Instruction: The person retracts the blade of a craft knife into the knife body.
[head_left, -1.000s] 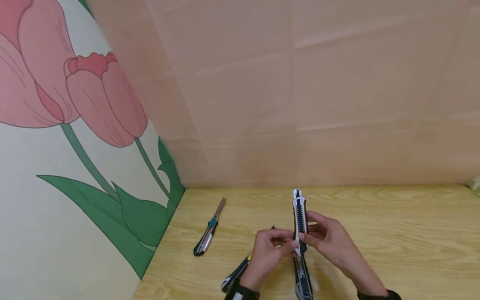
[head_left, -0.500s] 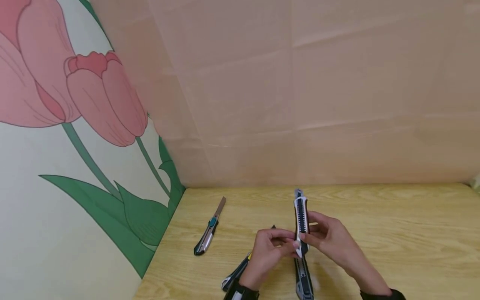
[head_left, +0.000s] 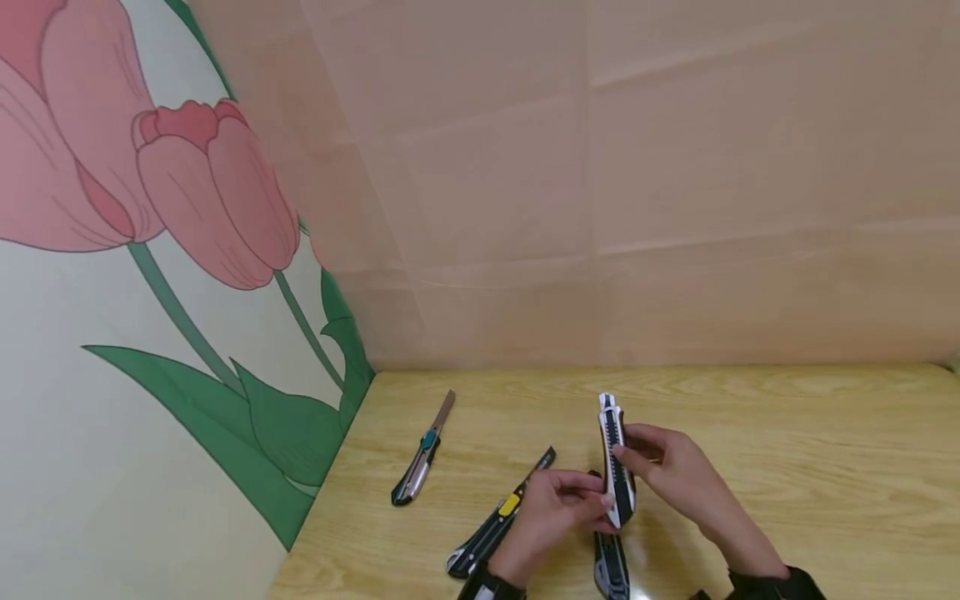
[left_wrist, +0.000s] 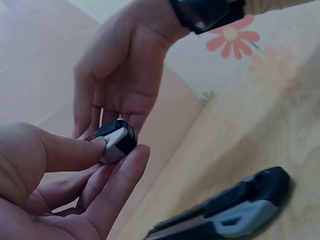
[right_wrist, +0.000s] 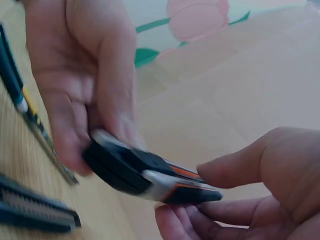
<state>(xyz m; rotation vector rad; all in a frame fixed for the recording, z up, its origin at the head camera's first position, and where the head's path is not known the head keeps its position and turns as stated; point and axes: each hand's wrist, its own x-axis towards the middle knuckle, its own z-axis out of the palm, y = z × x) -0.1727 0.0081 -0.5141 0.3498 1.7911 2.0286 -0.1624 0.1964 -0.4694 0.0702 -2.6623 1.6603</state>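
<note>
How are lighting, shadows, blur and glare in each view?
Head: fairly sharp, evenly lit, soft shadow on the table, small bright spot at the bottom edge; left wrist: dim, bluish, slightly soft; right wrist: also dim, the held cutter and the lower-left cutter blurred.

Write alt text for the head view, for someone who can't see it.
A person's left hand and right hand hold a white-and-black utility knife above a wooden table. Three more knives lie on it: a teal-slider knife, a yellow-slider knife and a partly hidden dark knife. Pink tulips decorate the left wall.
</note>
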